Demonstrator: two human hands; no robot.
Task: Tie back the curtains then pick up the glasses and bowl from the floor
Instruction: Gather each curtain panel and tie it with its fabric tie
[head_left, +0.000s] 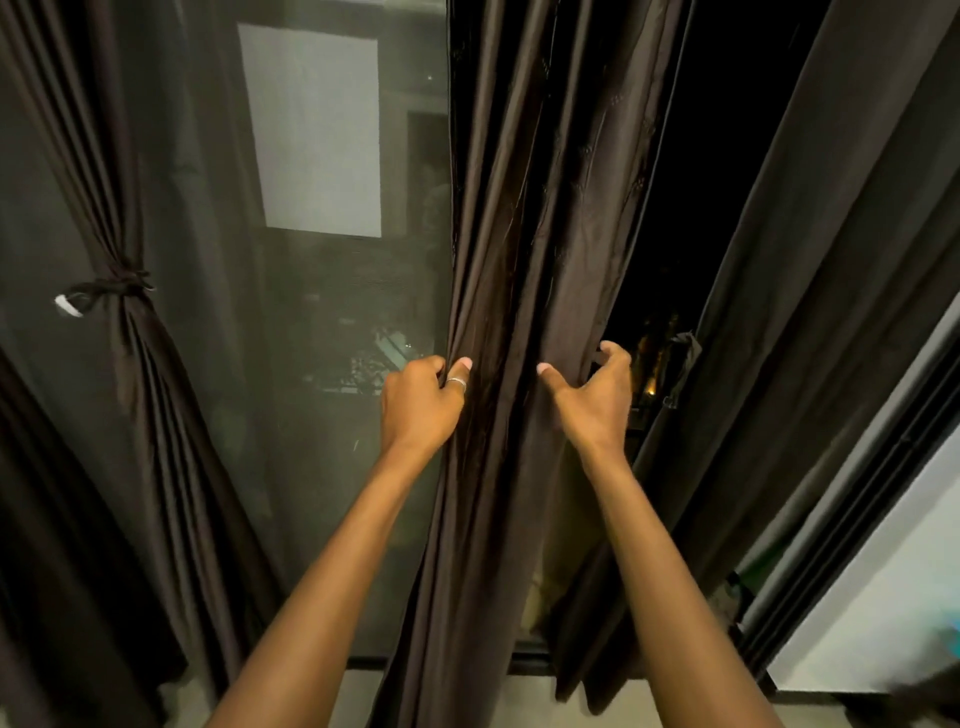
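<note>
A dark brown curtain (511, 291) hangs in the middle of the window, bunched into folds. My left hand (421, 402) grips its left edge, fingers curled round the cloth, a ring on the thumb. My right hand (597, 397) curls round the curtain's right side, thumb in front and fingers behind the folds. At the far left another curtain (130, 364) is gathered and bound with a dark tie-back (111, 287). A loose tie-back (681, 364) hangs at the right behind the middle curtain. No glasses or bowl are in view.
The window glass (322, 312) shows reflections and a pale rectangle. A third dark curtain (831, 260) hangs at the right beside a black frame (852, 530) and a white wall (893, 597). A strip of floor (519, 701) shows at the bottom.
</note>
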